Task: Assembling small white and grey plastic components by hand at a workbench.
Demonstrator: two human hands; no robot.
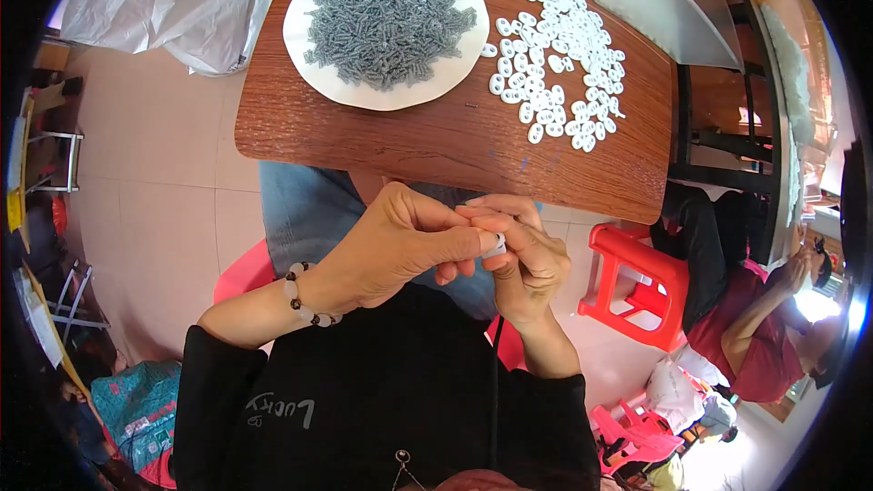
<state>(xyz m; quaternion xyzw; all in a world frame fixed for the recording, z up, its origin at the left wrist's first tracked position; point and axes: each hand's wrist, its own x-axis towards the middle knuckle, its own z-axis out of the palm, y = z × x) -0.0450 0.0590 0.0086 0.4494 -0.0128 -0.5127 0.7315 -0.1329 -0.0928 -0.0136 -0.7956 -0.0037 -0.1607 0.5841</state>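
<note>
My left hand and my right hand meet just in front of the table's near edge, fingertips together. Pinched between them is a small white plastic piece, mostly covered by the fingers. Both hands are closed on it; whether a spring is also in the fingers, I cannot tell. A white scalloped plate on the table carries a heap of small grey metal springs. To its right, many white oval plastic pieces with two holes lie scattered on the wood.
The brown wooden table has a rounded near edge. A white bag is at the far left, a translucent white sheet at the far right. A red stool stands right of my lap; another person sits beyond it.
</note>
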